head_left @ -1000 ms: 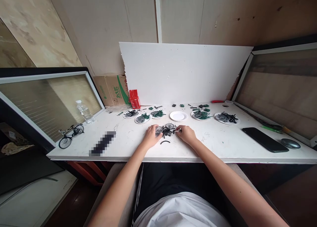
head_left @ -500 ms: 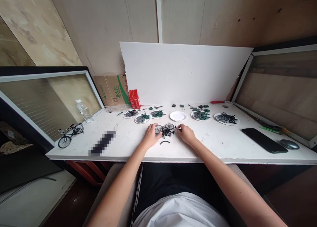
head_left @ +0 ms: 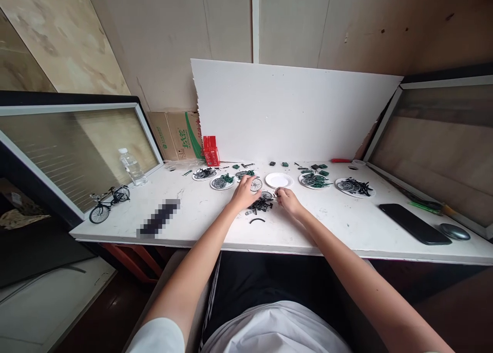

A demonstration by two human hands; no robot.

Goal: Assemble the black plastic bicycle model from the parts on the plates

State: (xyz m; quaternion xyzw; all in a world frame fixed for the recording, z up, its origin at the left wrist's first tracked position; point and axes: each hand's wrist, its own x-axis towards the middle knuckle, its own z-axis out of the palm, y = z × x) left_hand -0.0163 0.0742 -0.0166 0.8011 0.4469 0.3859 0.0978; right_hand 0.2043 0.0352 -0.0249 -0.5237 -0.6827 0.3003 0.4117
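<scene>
My left hand [head_left: 242, 193] grips a small spoked model bicycle wheel [head_left: 256, 184], raised just above the table. Close to it on the right, my right hand [head_left: 287, 200] has its fingers pinched together; whatever is in them is too small to make out. Between and below the hands lies a pile of black model bicycle parts [head_left: 260, 204], with another spoked wheel [head_left: 266, 195] at its top edge. A curved black strip [head_left: 257, 220] rests on the white table in front of the pile. Beyond my hands stands a white paper plate [head_left: 279, 180].
Plates of black and green parts [head_left: 222, 182] line the back, more parts [head_left: 314, 180] to the right. A finished model bicycle [head_left: 110, 203] and a water bottle [head_left: 133, 167] stand left. A phone [head_left: 415, 223] and a mouse [head_left: 454, 232] lie right; a red box [head_left: 211, 151] stands behind.
My left hand has lifted a wheel from the pile and moved it up and to the right. My right hand stays beside the pile, slightly shifted. The view has tilted a little.
</scene>
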